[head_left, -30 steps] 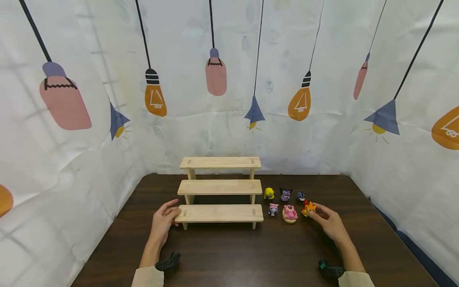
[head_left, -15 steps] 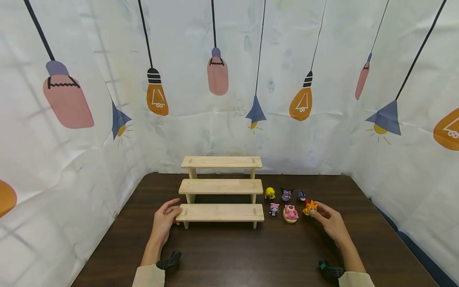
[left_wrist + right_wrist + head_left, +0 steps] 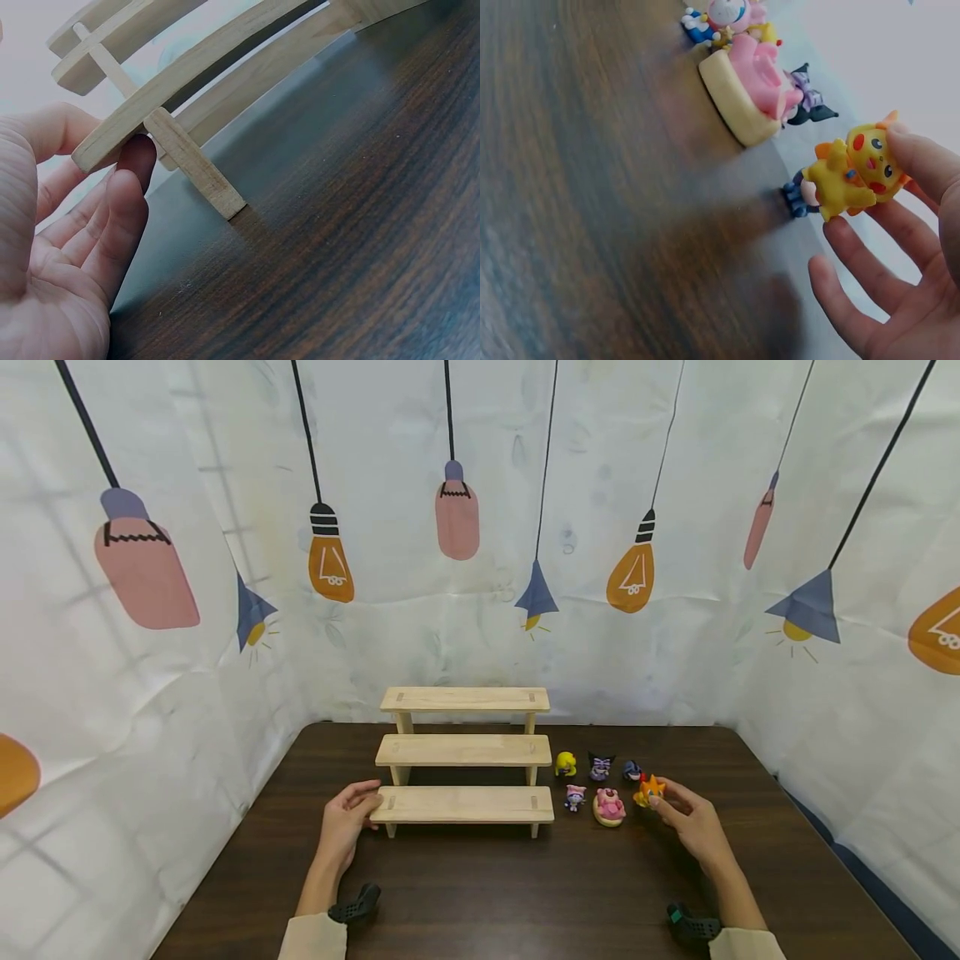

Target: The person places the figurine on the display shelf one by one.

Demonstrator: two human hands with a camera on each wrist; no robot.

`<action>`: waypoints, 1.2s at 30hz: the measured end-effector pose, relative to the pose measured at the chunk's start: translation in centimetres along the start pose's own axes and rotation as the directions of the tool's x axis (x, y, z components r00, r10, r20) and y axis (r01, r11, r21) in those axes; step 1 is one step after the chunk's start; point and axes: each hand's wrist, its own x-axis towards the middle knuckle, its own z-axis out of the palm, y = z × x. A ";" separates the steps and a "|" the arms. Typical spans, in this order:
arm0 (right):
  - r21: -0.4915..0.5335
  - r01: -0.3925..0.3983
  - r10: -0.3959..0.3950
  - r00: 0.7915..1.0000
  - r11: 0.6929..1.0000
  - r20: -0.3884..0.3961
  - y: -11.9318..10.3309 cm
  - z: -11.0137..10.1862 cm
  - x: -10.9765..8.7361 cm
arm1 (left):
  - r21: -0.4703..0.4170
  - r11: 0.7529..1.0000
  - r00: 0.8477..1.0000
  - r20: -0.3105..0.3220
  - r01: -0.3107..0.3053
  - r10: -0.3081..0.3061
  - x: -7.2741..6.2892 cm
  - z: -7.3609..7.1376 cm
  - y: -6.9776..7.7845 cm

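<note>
My left hand (image 3: 347,822) grips the left end of the lowest step of a three-tier wooden display stand (image 3: 465,803). In the left wrist view, the hand's (image 3: 75,225) fingers curl under the plank (image 3: 187,71). My right hand (image 3: 693,827) pinches a yellow and orange toy figurine (image 3: 648,791) by its head between thumb and fingers. The right wrist view shows this figurine's (image 3: 844,180) face with red cheeks; it seems to be off the table. Beside it sits a pink figurine with a cream base (image 3: 608,807).
More figurines stand right of the stand: a yellow one (image 3: 566,765), a purple and black one (image 3: 601,767), a dark blue one (image 3: 632,770) and a small pink and white one (image 3: 574,797). White fabric walls (image 3: 480,643) with printed lamps enclose the dark table (image 3: 510,893).
The head view shifts slightly. My right hand keeps its pinch on the yellow and orange figurine, which has risen a little. The left hand stays on the stand's lowest step.
</note>
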 end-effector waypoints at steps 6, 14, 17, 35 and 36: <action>0.085 0.048 -0.048 0.999 0.995 0.000 -0.8 0.2 -0.1 | -0.024 1.000 1.000 0.005 -0.002 0.002 -0.1 -0.1 -0.1; 0.123 0.114 -0.115 0.993 0.986 0.004 -2.4 0.6 -0.5 | -0.029 1.000 1.000 0.008 -0.011 0.011 -0.1 -0.1 0.0; 0.119 0.123 -0.125 0.992 0.985 0.012 -2.9 0.9 -0.7 | -0.028 1.000 1.000 0.005 -0.003 0.003 -0.1 -0.2 -0.1; 0.071 0.218 -0.220 0.975 0.973 0.033 -6.9 3.3 -1.4 | -0.037 0.999 1.000 -0.012 0.023 -0.023 -0.1 -0.2 -0.1; 0.072 0.223 -0.226 0.973 0.972 0.039 -7.1 3.5 -1.4 | -0.037 0.999 1.000 -0.012 0.023 -0.023 -0.1 -0.2 -0.1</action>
